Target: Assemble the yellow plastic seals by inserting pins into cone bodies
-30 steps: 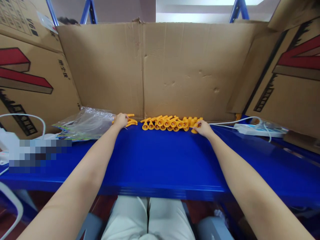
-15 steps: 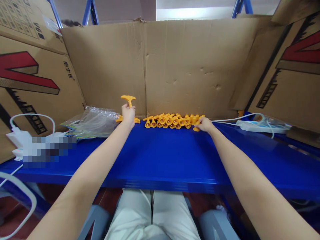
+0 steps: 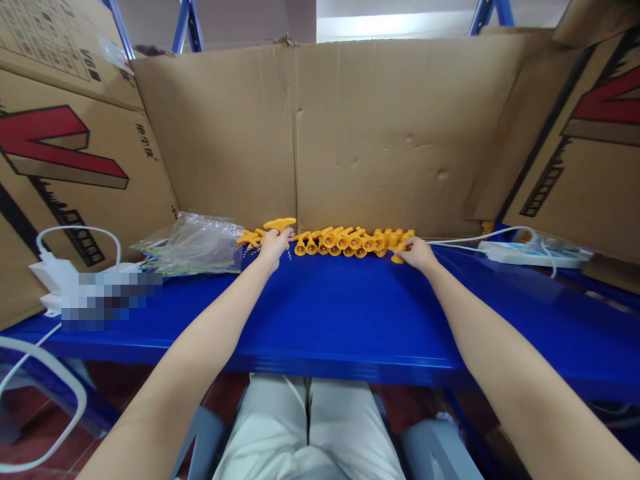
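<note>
My left hand is closed around a yellow T-handled corkscrew, its crossbar on top and a thin metal spiral pointing down below my fingers. Beside that hand, more yellow T-handles with metal spirals lie by the plastic bags. My right hand grips a yellow bell-shaped piece at the right end of the row, its wide rim down near the table; my fingers partly hide it. Between the hands, several yellow bell-ended pieces lie stacked with their open mouths towards me.
A blue table lies under everything, with a cardboard wall behind it. Clear plastic bags lie on the left near a white plug and cable. At the right is a white power strip with cables.
My left hand has lowered the corkscrew and moved it right, towards the row. My right hand stays on the bell-shaped piece at the row's right end. The view has shifted slightly.
</note>
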Demonstrator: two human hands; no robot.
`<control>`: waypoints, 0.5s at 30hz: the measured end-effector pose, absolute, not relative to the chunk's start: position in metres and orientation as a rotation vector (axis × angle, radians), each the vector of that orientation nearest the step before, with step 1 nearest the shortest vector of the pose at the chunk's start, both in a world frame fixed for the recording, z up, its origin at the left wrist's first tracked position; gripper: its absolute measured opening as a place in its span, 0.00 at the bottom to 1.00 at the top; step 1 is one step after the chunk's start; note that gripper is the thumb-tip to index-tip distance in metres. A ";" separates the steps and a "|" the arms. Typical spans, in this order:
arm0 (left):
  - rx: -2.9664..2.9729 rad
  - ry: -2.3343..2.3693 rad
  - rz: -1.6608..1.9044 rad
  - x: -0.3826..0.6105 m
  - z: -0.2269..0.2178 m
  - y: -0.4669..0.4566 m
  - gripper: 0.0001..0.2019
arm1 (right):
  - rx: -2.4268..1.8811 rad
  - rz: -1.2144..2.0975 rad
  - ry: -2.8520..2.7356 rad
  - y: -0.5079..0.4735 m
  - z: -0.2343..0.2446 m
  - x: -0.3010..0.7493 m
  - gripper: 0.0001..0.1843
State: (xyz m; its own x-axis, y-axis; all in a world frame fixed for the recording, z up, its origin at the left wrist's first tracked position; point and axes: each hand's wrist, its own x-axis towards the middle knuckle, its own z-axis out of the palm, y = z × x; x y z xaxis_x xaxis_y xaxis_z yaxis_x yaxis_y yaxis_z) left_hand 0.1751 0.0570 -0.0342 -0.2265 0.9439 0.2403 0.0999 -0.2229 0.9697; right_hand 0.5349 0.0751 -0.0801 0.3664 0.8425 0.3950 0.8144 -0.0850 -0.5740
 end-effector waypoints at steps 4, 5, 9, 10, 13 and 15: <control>1.397 1.415 1.409 0.178 -0.035 0.051 0.14 | -1.981 0.096 -1.470 0.068 -0.079 0.532 0.14; 1.419 1.451 1.380 0.178 -0.035 0.050 0.15 | -2.011 0.105 -1.488 0.066 -0.079 0.531 0.14; 1.481 1.543 1.326 0.177 -0.037 0.049 0.18 | -2.127 0.100 -1.546 0.060 -0.074 0.524 0.13; 1.477 1.542 1.325 0.177 -0.037 0.050 0.18 | -2.145 0.068 -1.551 0.058 -0.071 0.522 0.13; 1.406 1.508 1.309 0.178 -0.038 0.051 0.18 | -2.126 -0.073 -1.542 0.052 -0.063 0.513 0.13; 1.345 1.462 1.297 0.180 -0.037 0.050 0.17 | -2.064 -0.151 -1.529 0.050 -0.058 0.506 0.14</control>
